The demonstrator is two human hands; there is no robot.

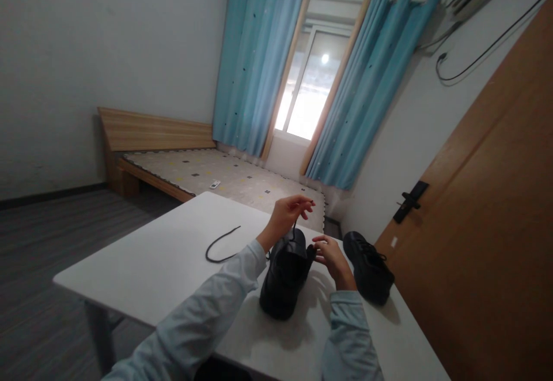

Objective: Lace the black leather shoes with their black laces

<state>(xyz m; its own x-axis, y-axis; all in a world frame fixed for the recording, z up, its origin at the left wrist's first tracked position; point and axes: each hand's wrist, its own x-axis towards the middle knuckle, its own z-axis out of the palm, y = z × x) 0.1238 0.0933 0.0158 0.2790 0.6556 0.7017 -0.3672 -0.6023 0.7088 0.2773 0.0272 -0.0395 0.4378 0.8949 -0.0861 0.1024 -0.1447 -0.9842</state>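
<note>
Nearest, at about 6 o'clock, two pale blue sleeves reach up from the bottom edge over the white worktop. Just beyond them a black shoe stands on the worktop near the middle, its opening turned toward the hands. The right hand, at about 3 o'clock of that shoe, rests against its upper edge with the fingers curled, pinching at the collar; what exactly lies between the fingertips is too small to tell. The left hand is raised above the shoe at about 12 o'clock, thumb and forefinger pressed together on the end of a dark lace that runs down into the shoe. A loose stretch of lace lies curved on the worktop at about 9 o'clock of the shoe, clear of both hands. A second black shoe sits at about 3 o'clock, near the right hand but apart from it. Farther off stand a low wooden bed, blue curtains either side of a bright window, and a brown door at the right.
</note>
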